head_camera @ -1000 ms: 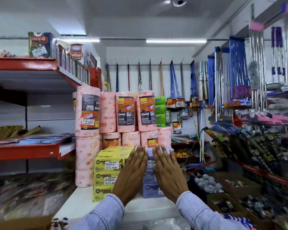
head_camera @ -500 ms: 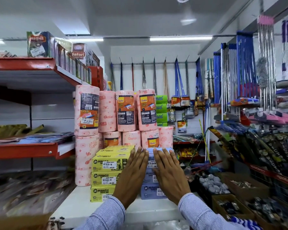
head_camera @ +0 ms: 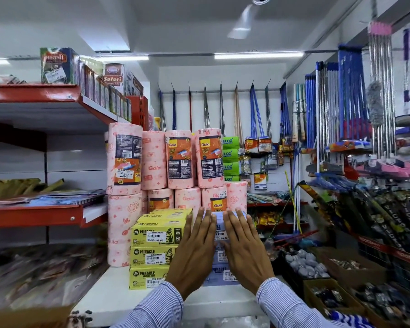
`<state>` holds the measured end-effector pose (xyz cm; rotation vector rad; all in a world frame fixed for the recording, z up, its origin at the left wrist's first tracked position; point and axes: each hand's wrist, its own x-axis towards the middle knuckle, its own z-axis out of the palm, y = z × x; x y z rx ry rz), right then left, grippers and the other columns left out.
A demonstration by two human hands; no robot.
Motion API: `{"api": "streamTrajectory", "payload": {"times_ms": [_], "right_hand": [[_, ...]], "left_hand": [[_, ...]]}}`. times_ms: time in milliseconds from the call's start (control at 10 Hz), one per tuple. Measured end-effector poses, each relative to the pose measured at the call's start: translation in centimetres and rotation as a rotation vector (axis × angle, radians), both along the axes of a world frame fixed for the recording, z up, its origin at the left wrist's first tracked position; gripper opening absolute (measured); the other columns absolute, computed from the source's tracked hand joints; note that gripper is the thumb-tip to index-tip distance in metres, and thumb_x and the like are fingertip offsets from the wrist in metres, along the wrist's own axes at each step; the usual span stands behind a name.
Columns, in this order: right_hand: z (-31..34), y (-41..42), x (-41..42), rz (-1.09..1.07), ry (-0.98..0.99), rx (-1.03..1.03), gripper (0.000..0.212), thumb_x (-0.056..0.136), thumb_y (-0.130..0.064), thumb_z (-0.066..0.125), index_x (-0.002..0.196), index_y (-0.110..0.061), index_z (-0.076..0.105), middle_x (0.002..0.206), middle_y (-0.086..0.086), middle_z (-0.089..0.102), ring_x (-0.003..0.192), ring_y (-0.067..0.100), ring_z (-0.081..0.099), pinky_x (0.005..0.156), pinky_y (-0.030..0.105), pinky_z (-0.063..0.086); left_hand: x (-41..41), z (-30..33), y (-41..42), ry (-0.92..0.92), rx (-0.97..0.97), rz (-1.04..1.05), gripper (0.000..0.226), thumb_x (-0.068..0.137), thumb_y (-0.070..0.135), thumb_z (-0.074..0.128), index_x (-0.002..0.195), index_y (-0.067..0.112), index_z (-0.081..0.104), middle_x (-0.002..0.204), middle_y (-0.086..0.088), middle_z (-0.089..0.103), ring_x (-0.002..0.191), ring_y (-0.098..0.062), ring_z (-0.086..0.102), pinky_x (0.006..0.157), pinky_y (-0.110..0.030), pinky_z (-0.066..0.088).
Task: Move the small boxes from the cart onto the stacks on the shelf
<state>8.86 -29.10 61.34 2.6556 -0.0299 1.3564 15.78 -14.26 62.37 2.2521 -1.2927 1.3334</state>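
A stack of pale blue small boxes (head_camera: pixel 219 235) stands on the white shelf (head_camera: pixel 118 297), right beside a stack of yellow Miracle boxes (head_camera: pixel 155 252). My left hand (head_camera: pixel 194 254) lies flat against the front of the blue stack, fingers straight and pointing up. My right hand (head_camera: pixel 245 249) presses flat on the same stack from the right side. Neither hand grips anything. The cart is out of view.
Pink Gala kitchen towel rolls (head_camera: pixel 182 159) stand stacked behind the boxes. Red shelves (head_camera: pixel 33 211) run along the left. Mops and brooms (head_camera: pixel 353 102) hang at the right, above open cartons (head_camera: pixel 346 263) of small goods.
Both hands stay flat on the blue stack; they have shifted only slightly while the camera tilted up a little.
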Motion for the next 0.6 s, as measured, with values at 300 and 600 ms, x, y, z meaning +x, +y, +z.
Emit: {"api": "streamTrajectory", "payload": {"times_ms": [300,600], "right_hand": [[-1.0,-0.5,0.1,-0.025,-0.006,0.057,0.064,0.101,-0.026,0.033,0.153,-0.010,-0.001,0.163,0.009,-0.003,0.150,0.027,-0.003,0.118,0.048,0.009],[0.7,0.6,-2.2,0.014,-0.100,0.055,0.063,0.100,-0.026,0.033,0.153,-0.009,0.003,0.164,0.009,0.001,0.150,0.027,0.001,0.117,0.052,0.013]], "left_hand": [[-0.7,-0.4,-0.9,0.040,0.058,0.092,0.065,0.097,0.025,0.037,0.151,0.004,0.007,0.161,-0.017,0.002,0.148,-0.031,-0.008,0.115,-0.062,0.016],[-2.4,1.0,1.1,0.015,-0.023,0.074,0.067,0.098,0.023,0.038,0.151,0.004,0.002,0.162,-0.015,-0.002,0.149,-0.029,-0.007,0.116,-0.058,0.016]]}}
